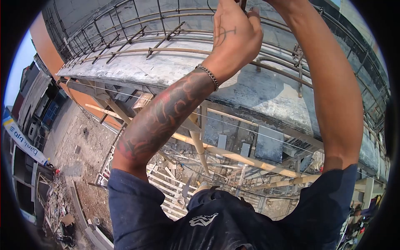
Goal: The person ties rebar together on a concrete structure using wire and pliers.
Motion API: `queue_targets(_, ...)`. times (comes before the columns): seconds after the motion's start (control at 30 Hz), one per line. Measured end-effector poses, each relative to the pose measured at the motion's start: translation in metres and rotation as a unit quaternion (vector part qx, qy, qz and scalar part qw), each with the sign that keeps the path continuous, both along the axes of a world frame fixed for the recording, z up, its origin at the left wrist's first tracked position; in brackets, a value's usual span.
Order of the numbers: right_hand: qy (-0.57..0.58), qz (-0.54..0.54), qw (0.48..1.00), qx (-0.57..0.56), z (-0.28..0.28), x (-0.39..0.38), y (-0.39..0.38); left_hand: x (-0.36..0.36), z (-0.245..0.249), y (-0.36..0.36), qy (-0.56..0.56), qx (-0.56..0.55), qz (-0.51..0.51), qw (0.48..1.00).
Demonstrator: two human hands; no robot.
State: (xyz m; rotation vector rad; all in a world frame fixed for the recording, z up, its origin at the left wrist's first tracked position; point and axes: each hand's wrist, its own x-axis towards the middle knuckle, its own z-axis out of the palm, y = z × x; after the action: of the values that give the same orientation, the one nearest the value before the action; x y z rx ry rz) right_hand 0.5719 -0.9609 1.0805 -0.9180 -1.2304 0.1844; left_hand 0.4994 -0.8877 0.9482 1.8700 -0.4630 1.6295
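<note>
My left hand (pixel 237 35) is raised at the top edge of the view, its thumb and fingers curled round a dark, narrow piece (pixel 243 5) that is mostly cut off. I cannot make out what that piece is. My right forearm (pixel 329 71) reaches up beside it, and the right hand runs out of the frame at the top, so its fingers are hidden. Behind and below the left hand, steel reinforcing bars (pixel 179 51) run along a grey concrete ledge (pixel 125 68), with short bars tied across them.
Bamboo poles (pixel 237 156) and a thin string (pixel 266 133) cross below the ledge. Far beneath lie slatted timber (pixel 166 187), grey panels (pixel 270 143) and rubble (pixel 89 154). An orange wall (pixel 48 46) stands left, and more rebar (pixel 354 50) rises at the right.
</note>
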Motion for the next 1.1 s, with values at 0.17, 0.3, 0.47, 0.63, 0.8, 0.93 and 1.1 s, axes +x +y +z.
queue_targets(0.17, 0.021, -0.077, 0.995, 0.066, 0.0, 0.002, -0.009, -0.068, 0.053, 0.043, 0.013, 0.096, 0.053, 0.994)
queue_targets(0.3, -0.034, -0.456, 0.888, 0.036, -0.008, -0.057, -0.006, 0.012, 0.033, 0.1, 0.148, 0.027, -0.106, 0.983)
queue_targets(0.47, -0.032, -0.085, 0.991, 0.095, -0.004, -0.032, 0.0, 0.02, 0.058, 0.086, 0.39, -0.042, -0.494, 0.776)
queue_targets(0.63, -0.065, 0.138, 0.988, 0.015, 0.002, -0.008, 0.002, 0.026, 0.063, 0.054, 0.435, -0.018, -0.595, 0.675)
queue_targets(0.8, -0.051, 0.136, 0.989, 0.013, 0.003, -0.002, -0.005, 0.033, 0.053, 0.055, 0.424, 0.028, -0.553, 0.717)
queue_targets(0.93, -0.024, 0.122, 0.992, 0.024, 0.002, -0.004, -0.003, 0.018, 0.054, 0.054, 0.44, 0.011, -0.532, 0.723)
queue_targets(1.1, -0.008, 0.122, 0.992, 0.018, 0.002, 0.0, -0.008, 0.02, 0.052, 0.047, 0.445, 0.044, -0.498, 0.743)
